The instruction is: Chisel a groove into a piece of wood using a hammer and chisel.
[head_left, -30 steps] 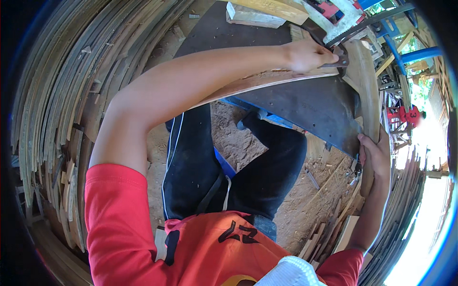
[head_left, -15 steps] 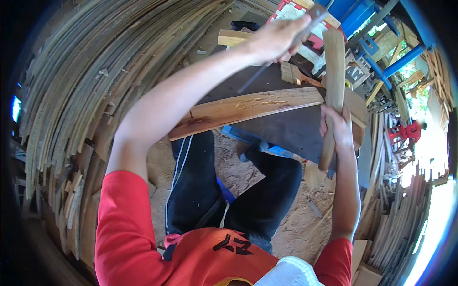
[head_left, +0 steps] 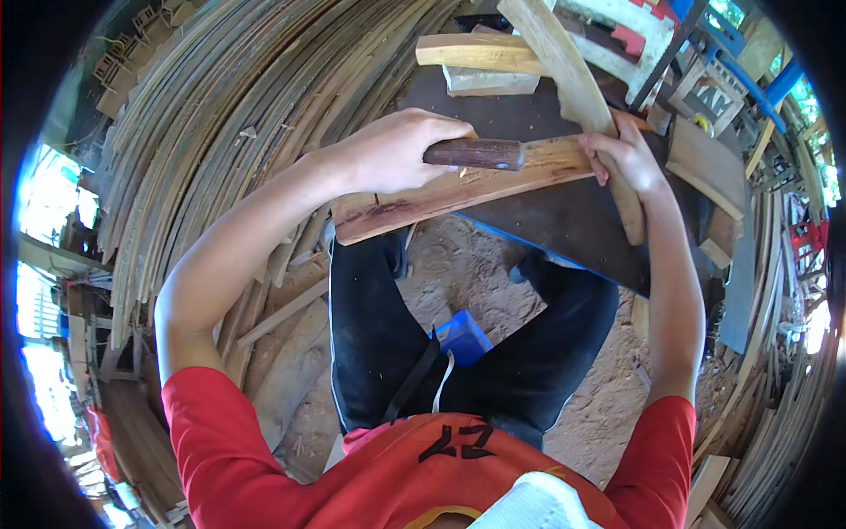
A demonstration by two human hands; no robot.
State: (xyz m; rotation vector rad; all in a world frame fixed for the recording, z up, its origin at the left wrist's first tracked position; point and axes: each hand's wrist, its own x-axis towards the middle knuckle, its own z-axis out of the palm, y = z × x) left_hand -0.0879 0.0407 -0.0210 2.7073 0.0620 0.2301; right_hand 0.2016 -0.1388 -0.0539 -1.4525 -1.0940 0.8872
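Note:
In my left hand [head_left: 410, 152] is the dark wooden handle [head_left: 480, 155] of a chisel; its blade is hidden behind the hand. That hand rests over a reddish-brown plank [head_left: 493, 189], which lies across the dark tabletop [head_left: 564, 220] with chipped marks on its upper face. My right hand [head_left: 624, 159] is wrapped round a long, pale club-like piece of wood [head_left: 573, 75]. This wood leans away to the upper left, crossing above the plank's right end, and its lower end sticks out below my fist.
Behind the plank are wood blocks [head_left: 480, 55] and a white and red plastic thing [head_left: 630, 40]. Another board [head_left: 705, 167] lies at the table's right. Long strips of wood [head_left: 238, 115] are stacked along the left. A blue object [head_left: 467, 338] shows between my legs.
My left hand has come down with the chisel from above the far table to the plank. The club-like wood has tipped to the left in my right hand. My view has shifted.

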